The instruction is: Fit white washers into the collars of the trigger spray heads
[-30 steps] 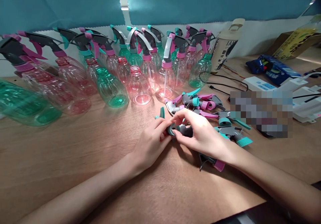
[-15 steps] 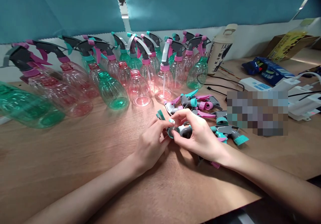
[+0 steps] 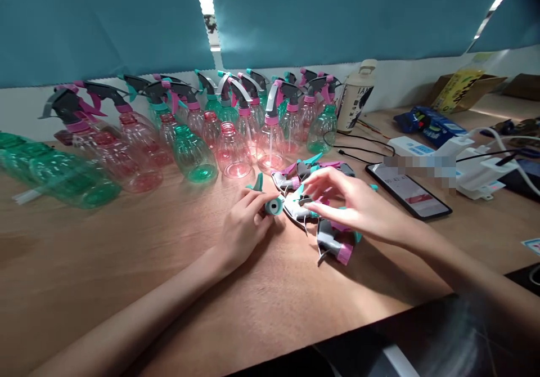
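Note:
My left hand (image 3: 242,228) is closed round a teal-and-grey spray trigger head (image 3: 270,203) on the wooden table (image 3: 126,264). My right hand (image 3: 354,205) hovers with fingers spread over a pile of loose trigger heads (image 3: 312,177), fingertips near a grey-and-white one (image 3: 297,211). A grey trigger head with a pink collar (image 3: 333,245) lies just below that hand. Behind stand several pink and green clear spray bottles (image 3: 230,152), some capped with triggers, some with bare necks.
Green bottles (image 3: 54,171) lie at the far left. A phone (image 3: 407,188) lies right of the pile, with white power strips (image 3: 476,169), cables, a blue packet (image 3: 426,124) and a cardboard box (image 3: 459,87) beyond. A beige flask (image 3: 354,95) stands by the wall. The table edge runs near bottom right.
My right hand has let go of the teal trigger head and opened over the pile, while the left keeps hold of it. The view has tilted up and shifted right.

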The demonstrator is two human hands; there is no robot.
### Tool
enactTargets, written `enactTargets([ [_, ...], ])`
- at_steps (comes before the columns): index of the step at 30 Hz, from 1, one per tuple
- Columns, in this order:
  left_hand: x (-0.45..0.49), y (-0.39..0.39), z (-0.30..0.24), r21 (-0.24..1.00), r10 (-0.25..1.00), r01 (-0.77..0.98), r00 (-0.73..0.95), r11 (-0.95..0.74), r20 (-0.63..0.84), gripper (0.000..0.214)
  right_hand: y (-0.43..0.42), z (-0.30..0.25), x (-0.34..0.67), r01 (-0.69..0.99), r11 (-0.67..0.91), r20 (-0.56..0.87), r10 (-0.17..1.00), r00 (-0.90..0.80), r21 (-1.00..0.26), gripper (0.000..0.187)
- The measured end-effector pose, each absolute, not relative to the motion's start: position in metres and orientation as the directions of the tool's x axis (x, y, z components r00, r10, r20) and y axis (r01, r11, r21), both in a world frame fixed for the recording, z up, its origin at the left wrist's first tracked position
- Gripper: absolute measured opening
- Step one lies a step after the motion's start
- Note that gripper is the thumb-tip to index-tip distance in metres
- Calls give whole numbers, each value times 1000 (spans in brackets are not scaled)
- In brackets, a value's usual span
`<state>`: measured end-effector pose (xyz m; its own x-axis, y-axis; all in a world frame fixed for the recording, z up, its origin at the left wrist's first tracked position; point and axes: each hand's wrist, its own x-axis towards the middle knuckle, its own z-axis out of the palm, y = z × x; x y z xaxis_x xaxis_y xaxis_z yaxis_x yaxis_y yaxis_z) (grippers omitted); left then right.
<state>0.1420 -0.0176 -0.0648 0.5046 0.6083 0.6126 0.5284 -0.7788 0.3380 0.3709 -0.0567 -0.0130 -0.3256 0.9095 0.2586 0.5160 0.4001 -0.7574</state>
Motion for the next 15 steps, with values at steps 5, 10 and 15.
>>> enactTargets([
  [5, 150, -15, -55, 233, 516, 508, 537, -829, 667, 32, -98, -13, 419, 719, 317, 215, 948, -233, -619, 30],
  [10, 193, -4, -36, 101, 395, 451, 626, -887, 673, 34, -130, -31, 449, 796, 228, 194, 971, -142, -561, 34],
  [15, 235, 2, -35, -2, 288, 351, 772, -936, 567, 31, -145, -37, 460, 810, 238, 234, 964, -128, -536, 35],
])
